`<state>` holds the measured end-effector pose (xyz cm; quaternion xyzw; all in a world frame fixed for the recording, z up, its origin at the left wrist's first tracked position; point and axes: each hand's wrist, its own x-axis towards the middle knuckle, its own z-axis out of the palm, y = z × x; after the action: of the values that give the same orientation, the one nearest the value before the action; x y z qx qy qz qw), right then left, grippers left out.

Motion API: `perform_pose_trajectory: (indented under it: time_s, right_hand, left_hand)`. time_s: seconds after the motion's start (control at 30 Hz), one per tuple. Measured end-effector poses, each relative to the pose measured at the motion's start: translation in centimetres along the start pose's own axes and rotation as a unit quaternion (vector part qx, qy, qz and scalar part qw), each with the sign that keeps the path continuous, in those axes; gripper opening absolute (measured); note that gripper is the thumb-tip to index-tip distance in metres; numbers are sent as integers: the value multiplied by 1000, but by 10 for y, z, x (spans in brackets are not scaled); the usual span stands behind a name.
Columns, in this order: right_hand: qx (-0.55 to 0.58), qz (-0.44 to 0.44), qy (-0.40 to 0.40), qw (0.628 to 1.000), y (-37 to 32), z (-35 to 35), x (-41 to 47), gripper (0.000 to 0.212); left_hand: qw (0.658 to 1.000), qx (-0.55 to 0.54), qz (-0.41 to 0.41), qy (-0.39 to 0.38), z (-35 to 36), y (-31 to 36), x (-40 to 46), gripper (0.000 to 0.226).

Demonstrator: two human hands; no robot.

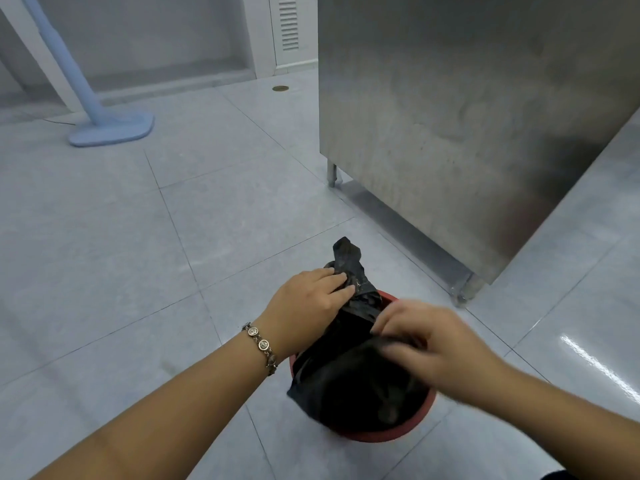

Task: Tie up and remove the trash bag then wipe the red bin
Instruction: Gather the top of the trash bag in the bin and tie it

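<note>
A black trash bag [349,368] sits inside the red bin [377,436], which stands on the grey tiled floor [138,237], near the middle. The top of the bag is bunched up and sticks out on the far side. The left hand [308,301] holds that bunched part, with its fingers [337,282] curled around it. The right hand [436,344] is blurry; its fingers seem to pinch the bag's near edge. A bracelet [261,344] is on the left wrist. A shiny metal cabinet [467,116] stands to the far right. A light blue stand [110,129] is far left. No writing can be read.
</note>
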<state>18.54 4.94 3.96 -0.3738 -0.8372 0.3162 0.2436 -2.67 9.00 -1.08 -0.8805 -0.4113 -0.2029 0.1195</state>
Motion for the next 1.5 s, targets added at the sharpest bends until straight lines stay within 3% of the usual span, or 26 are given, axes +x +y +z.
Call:
perform_pose_trajectory:
  time_s: [0.1,0.17,0.3,0.47,0.57,0.63,0.77,0.83,0.93,1.07,1.2,1.3,1.5]
  right_hand:
    - [80,112,131,982,14,-21,13,20]
    - [69,125,154,978,15,-21,23,25]
    - [24,122,91,988,15,-1,53,24]
    - [-22,125,34,991,15,4,82,14]
    - [-49,118,11,992,20,-3,82,6]
    - [-21,122,13,992,32,-12,70,26]
    - [193,213,39,957,72,-28,18,76]
    - [214,234,-30,948,93,-23,-3,109]
    - [182,209,-171,945,97,-8,-5,126]
    - [103,180,-190,960,79,2,5,101]
    - [-41,260,-149,953,78,-17,-3,26]
    - [-5,292,-149,945,72,-27,2,22]
    - [60,233,108,965,29,-50,43,26]
  left_hand:
    - [1000,-17,-6,20,-5,1,-1,28]
    - [999,-31,-9,33,-6,4,-2,30]
    - [996,-46,18,80,-6,21,0,18]
    - [984,-94,-50,142,-3,29,-10,22]
    - [987,-71,5,141,-2,31,-11,31]
    - [986,-65,8,156,-2,29,-9,32]
    - [984,-55,-17,166,-6,21,-14,42]
    - [985,-48,-15,166,-10,21,-14,47]
    - [984,-49,-18,170,-13,26,-9,52]
    - [985,-60,-29,160,-17,26,-11,52]
    - [988,-47,-26,144,-18,20,-21,48]
    - [990,-47,-29,130,-18,20,-21,47]
    - [990,-120,-47,64,-17,23,-11,27]
